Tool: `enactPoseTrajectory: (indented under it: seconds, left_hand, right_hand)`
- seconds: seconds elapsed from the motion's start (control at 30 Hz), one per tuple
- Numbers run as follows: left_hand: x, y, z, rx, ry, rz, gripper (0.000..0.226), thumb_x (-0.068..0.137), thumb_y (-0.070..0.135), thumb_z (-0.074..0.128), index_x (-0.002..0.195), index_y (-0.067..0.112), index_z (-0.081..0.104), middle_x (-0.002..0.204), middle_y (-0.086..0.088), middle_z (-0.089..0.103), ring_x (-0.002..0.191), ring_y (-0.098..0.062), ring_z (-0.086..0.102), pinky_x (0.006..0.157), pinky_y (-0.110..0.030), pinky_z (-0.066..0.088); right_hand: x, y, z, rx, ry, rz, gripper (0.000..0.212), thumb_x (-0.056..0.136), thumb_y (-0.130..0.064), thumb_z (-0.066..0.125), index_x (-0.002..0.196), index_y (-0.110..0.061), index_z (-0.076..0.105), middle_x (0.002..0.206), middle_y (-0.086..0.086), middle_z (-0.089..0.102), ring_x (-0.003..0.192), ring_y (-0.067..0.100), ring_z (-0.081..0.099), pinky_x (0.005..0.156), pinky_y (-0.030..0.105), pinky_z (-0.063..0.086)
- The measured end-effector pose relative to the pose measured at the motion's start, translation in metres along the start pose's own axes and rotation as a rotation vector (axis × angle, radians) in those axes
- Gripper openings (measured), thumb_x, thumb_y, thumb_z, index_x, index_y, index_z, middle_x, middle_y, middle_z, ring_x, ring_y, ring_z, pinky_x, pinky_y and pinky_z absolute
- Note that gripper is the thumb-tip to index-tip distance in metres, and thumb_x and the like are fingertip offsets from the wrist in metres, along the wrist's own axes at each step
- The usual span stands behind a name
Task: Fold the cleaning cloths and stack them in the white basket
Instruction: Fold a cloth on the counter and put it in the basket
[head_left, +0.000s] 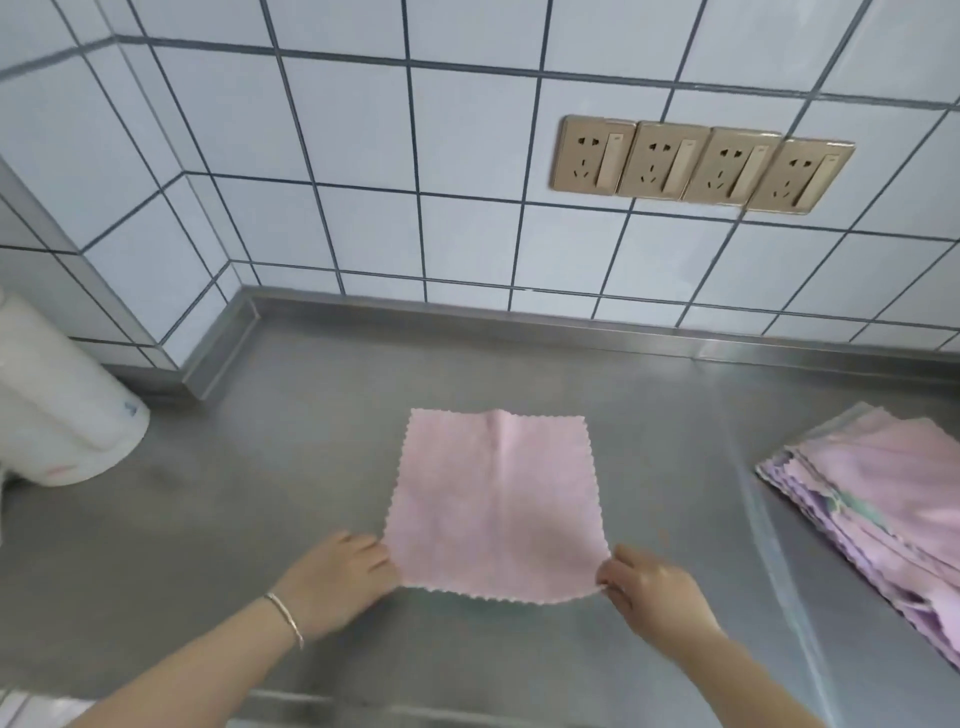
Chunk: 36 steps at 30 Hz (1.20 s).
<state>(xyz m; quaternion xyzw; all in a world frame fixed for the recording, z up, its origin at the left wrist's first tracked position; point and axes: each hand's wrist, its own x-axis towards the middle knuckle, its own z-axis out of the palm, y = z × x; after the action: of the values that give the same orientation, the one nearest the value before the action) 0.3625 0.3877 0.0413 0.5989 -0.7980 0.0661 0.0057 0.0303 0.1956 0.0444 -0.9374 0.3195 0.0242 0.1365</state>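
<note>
A pink cleaning cloth (496, 506) with zigzag edges lies spread flat on the steel counter (270, 467), a faint crease running down its middle. My left hand (345, 577) pinches its near left corner, and my right hand (649, 579) pinches its near right corner. At the right edge, a stack of pink and lilac cloths (883, 499) lies inside a clear plastic bag. A bit of white at the bottom left corner (31, 709) may be the basket; too little of it shows to tell.
A white plastic roll (62, 410) lies on the counter at the left. Behind the counter rises a tiled wall with a row of beige power sockets (701, 163). The counter's front edge runs along the bottom.
</note>
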Motion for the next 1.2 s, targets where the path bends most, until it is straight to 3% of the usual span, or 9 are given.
enactPoseTrajectory:
  seconds: [0.07,0.17,0.23,0.37,0.47,0.67,0.97,1.07,1.2]
  left_hand:
    - [-0.017,0.018,0.021,-0.034,-0.164,0.033,0.021,0.072,0.042,0.047,0.060,0.028,0.057,0.062,0.014,0.056,0.058,-0.007,0.056,0.057,-0.023,0.024]
    - [-0.021,0.019,0.032,-0.134,-0.170,-0.090,0.026,0.075,0.046,0.046,0.061,0.027,0.057,0.062,0.014,0.057,0.056,-0.006,0.057,0.046,-0.020,0.037]
    - [-0.003,0.009,0.026,-0.224,-0.058,-0.380,0.030,0.081,0.042,0.041,0.066,0.024,0.061,0.062,0.009,0.061,0.058,-0.013,0.063,0.044,-0.021,0.039]
    - [0.051,-0.040,0.029,-0.683,-0.143,-1.217,0.020,0.088,0.028,0.052,0.095,0.017,0.067,0.090,-0.008,0.072,0.090,-0.030,0.066,0.081,-0.033,0.052]
    - [0.087,-0.069,0.043,-0.886,-0.106,-1.420,0.023,0.083,0.026,0.055,0.069,0.011,0.067,0.074,-0.010,0.072,0.079,-0.029,0.069,0.081,-0.036,0.053]
    - [0.128,-0.078,0.061,-0.655,-0.183,-1.441,0.026,0.086,0.029,0.051,0.094,0.016,0.072,0.102,-0.011,0.070,0.095,-0.033,0.063,0.077,-0.031,0.048]
    - [0.137,-0.085,0.072,-0.550,-0.100,-1.457,0.023,0.089,0.025,0.048,0.102,0.017,0.065,0.106,-0.013,0.067,0.098,-0.035,0.061,0.078,-0.036,0.049]
    - [0.132,-0.073,0.062,-0.572,-0.009,-1.397,0.020,0.090,0.024,0.049,0.106,0.012,0.052,0.100,-0.014,0.065,0.094,-0.035,0.060,0.072,-0.035,0.044]
    - [0.106,-0.027,0.047,-0.605,0.020,-0.892,0.008,0.084,0.017,0.054,0.091,0.013,0.052,0.082,0.002,0.057,0.075,-0.022,0.058,0.062,-0.027,0.043]
  right_hand:
    - [-0.007,-0.001,0.022,-0.015,-0.151,0.017,0.046,0.046,-0.046,0.073,0.075,-0.032,0.041,0.066,-0.017,0.049,0.043,0.004,0.054,0.040,0.007,0.002]
    - [-0.009,-0.016,0.020,0.011,-0.085,0.085,0.029,0.074,-0.062,0.047,0.075,-0.033,0.054,0.072,-0.015,0.046,0.059,0.003,0.060,0.044,0.010,0.018]
    - [0.006,-0.017,0.012,0.101,-0.114,0.293,0.029,0.087,-0.055,0.044,0.084,-0.031,0.061,0.081,-0.014,0.054,0.079,0.013,0.058,0.056,0.022,0.035]
    - [0.068,-0.011,0.001,0.382,-0.054,0.682,0.021,0.089,-0.039,0.047,0.096,-0.030,0.064,0.099,0.002,0.067,0.093,0.025,0.059,0.077,0.029,0.048]
    - [0.117,-0.003,0.001,0.509,0.012,0.889,0.033,0.087,-0.031,0.047,0.116,-0.023,0.061,0.112,0.008,0.065,0.104,0.029,0.058,0.084,0.031,0.046]
    - [0.162,0.000,0.014,0.383,-0.024,1.081,0.035,0.088,-0.023,0.046,0.118,-0.013,0.058,0.117,0.012,0.062,0.107,0.031,0.059,0.085,0.033,0.046]
    - [0.158,0.009,0.023,0.295,0.013,1.093,0.031,0.095,-0.026,0.044,0.119,-0.007,0.050,0.117,0.017,0.061,0.110,0.035,0.057,0.085,0.037,0.045]
    - [0.147,-0.003,0.015,0.168,0.035,0.944,0.023,0.095,-0.022,0.039,0.114,-0.009,0.042,0.110,0.015,0.063,0.100,0.036,0.060,0.071,0.034,0.041]
    - [0.100,-0.029,0.023,-0.010,0.113,0.407,0.026,0.088,-0.026,0.056,0.112,-0.017,0.051,0.105,0.001,0.058,0.090,0.027,0.061,0.055,0.029,0.041]
